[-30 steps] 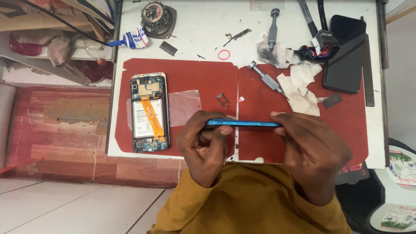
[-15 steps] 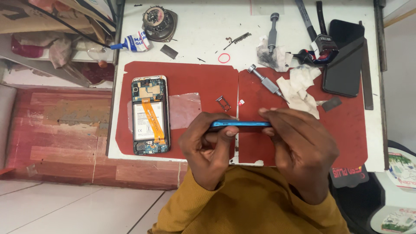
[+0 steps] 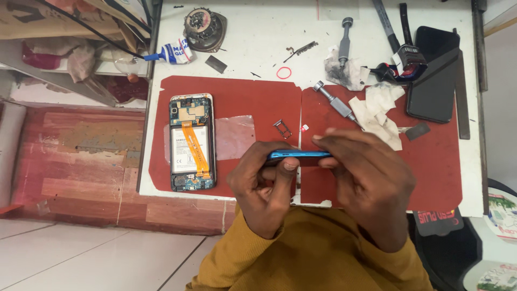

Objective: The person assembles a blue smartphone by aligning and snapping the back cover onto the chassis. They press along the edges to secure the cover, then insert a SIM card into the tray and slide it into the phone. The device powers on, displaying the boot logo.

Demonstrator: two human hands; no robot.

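Observation:
Both hands hold a thin blue phone back cover point(image 3: 299, 155) edge-on above the red mat point(image 3: 253, 102). My left hand point(image 3: 264, 186) grips its left end from below, thumb on the edge. Over the right end my right hand point(image 3: 363, 180) curls its fingers along the top edge. An opened phone point(image 3: 191, 142) with its battery and an orange flex cable lies face down on the mat to the left. Just beyond the cover, a small SIM tray point(image 3: 282, 128) rests on the mat.
A clear plastic film point(image 3: 235, 137) lies beside the open phone. Farther back on the white table are a screwdriver point(image 3: 335, 102), crumpled tissues point(image 3: 379, 110), a dark phone point(image 3: 433, 75), a glue tube point(image 3: 172, 53), a round metal part point(image 3: 203, 21) and a red ring point(image 3: 284, 73).
Both hands have drawn closer together on the blue cover, and my right hand has slid left along its edge. The cover stays level above the mat.

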